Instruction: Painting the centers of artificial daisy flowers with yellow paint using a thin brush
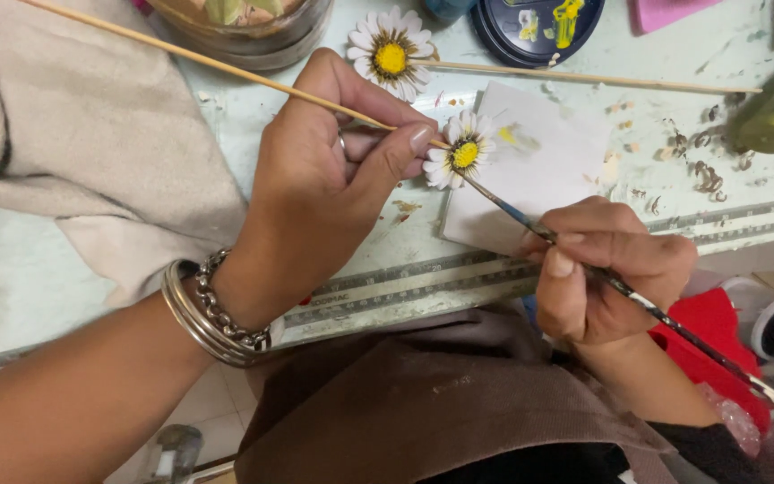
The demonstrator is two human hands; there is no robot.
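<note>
daisy [463,153] at frame centre, on a thin stick [226,67], over a white tile [548,170] | left hand [333,179] grip pinched on stick | right hand [615,269] grip closed on paintbrush [512,213], tip at yellow centre | risk: stick twisting could smear yellow onto petals | second daisy [390,54] upper centre on counter [11,269]

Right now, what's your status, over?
Left hand pinching skewer with daisy. Right hand holding paintbrush, tip on daisy's centre. Second daisy behind, clear.
</note>
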